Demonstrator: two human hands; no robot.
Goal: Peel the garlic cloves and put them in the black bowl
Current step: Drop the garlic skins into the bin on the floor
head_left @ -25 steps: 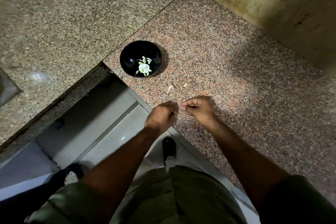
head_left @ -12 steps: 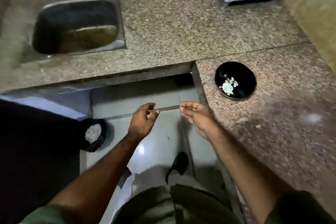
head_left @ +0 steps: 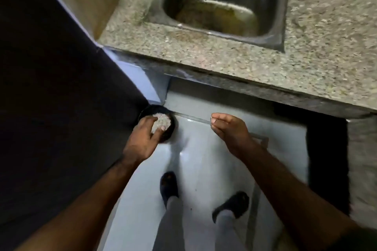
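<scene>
Head view, looking down past my forearms to the floor (head_left: 204, 169). My left hand (head_left: 142, 138) hangs over a dark round container (head_left: 169, 126) standing on the floor at the foot of a dark wall, fingers spread loosely apart over a pale, crumbly heap (head_left: 162, 122) inside it; whether the fingertips touch the heap, I cannot tell. My right hand (head_left: 230, 130) is held in the air well to the right of the left grip, fingers bunched with thumb and forefinger pressed together at the tips; what lies between them is too small to make out. Beyond both hands: a speckled granite worktop (head_left: 265, 63), its edge just past the right grip, with a steel sink (head_left: 220, 2) set into it and murky water in the basin. Below the hands: my two feet in dark sandals (head_left: 169, 185) on the pale tiles. Black bowl and garlic cloves: out of frame.
</scene>
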